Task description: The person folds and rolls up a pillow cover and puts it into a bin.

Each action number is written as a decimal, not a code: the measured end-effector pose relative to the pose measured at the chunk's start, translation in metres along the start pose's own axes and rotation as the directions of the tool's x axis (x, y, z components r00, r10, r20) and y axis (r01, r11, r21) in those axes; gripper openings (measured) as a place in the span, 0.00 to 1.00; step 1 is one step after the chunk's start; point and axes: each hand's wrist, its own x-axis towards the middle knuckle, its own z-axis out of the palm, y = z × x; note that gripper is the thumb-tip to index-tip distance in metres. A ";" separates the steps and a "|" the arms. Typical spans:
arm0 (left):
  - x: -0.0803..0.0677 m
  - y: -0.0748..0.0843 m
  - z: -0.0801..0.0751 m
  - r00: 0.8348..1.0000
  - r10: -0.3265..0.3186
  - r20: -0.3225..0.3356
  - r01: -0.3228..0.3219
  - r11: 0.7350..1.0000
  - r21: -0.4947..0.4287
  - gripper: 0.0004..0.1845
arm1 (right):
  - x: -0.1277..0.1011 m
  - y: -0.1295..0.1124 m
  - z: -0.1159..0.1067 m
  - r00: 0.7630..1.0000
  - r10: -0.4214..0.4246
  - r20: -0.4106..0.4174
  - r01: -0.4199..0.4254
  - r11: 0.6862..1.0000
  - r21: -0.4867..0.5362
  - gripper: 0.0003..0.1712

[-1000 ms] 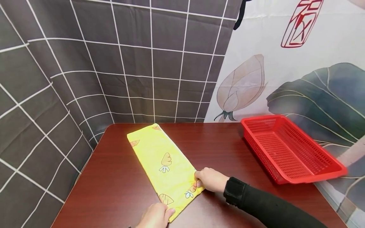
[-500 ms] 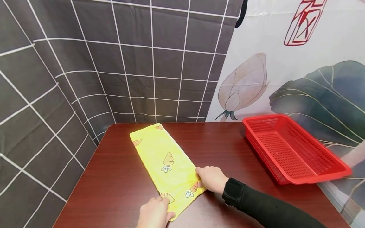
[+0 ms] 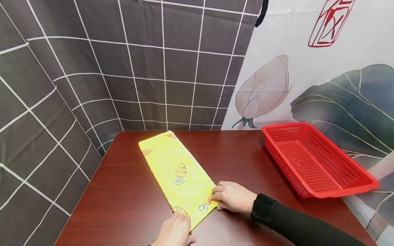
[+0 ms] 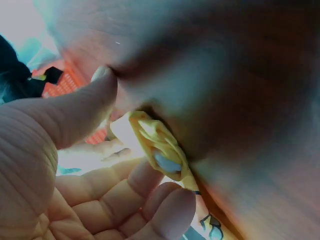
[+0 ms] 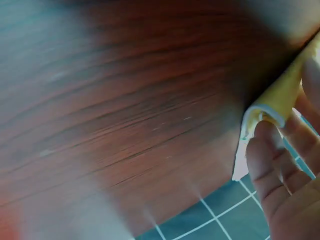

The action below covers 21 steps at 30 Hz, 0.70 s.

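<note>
Hands pinch the yellow cloth's (image 3: 176, 171) near corners — left hand (image 3: 173, 232) at 6 o'clock, right hand (image 3: 233, 196) at 4; red basket (image 3: 317, 160) well apart at 2 — bare table (image 3: 123, 201) between.

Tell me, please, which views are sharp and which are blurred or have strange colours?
Head view: sharp and evenly lit, with the yellow cloth, red basket and table clear; straight lines bend near the edges. Left wrist view: very close, soft, with a bluish cast over the left hand. Right wrist view: table grain smeared, right hand out of focus.
</note>
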 end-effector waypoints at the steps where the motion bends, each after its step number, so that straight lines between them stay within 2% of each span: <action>1: 0.001 0.001 0.000 1.000 -0.010 0.010 0.010 1.000 -0.010 0.25 | -0.002 0.001 -0.001 1.000 -0.003 0.015 0.003 1.000 0.001 0.17; 4: 0.004 0.005 0.001 0.999 -0.044 0.029 0.044 0.999 -0.025 0.19 | -0.006 0.003 -0.002 1.000 -0.005 0.025 0.005 1.000 -0.013 0.22; 8: 0.006 0.009 0.002 0.997 -0.063 0.045 0.064 0.997 -0.031 0.06 | -0.005 0.005 0.001 0.997 -0.040 -0.059 0.035 0.996 -0.084 0.16; 13: 0.005 0.013 0.005 0.999 -0.037 0.015 0.036 0.998 0.057 0.07 | -0.001 0.004 0.005 0.987 -0.079 -0.138 0.058 0.987 -0.152 0.11; 15: 0.004 0.013 0.006 0.999 -0.035 -0.016 0.036 0.996 0.085 0.07 | 0.000 0.003 0.006 0.987 -0.077 -0.139 0.054 0.986 -0.160 0.10; 18: 0.004 0.014 0.006 0.998 -0.056 -0.024 0.058 0.994 0.089 0.14 | 0.001 0.003 0.007 0.990 -0.055 -0.130 0.034 0.987 -0.159 0.08; 21: 0.004 0.014 0.007 0.998 -0.059 -0.034 0.063 0.991 0.121 0.13 | 0.002 0.002 0.008 0.992 -0.037 -0.118 0.019 0.989 -0.147 0.06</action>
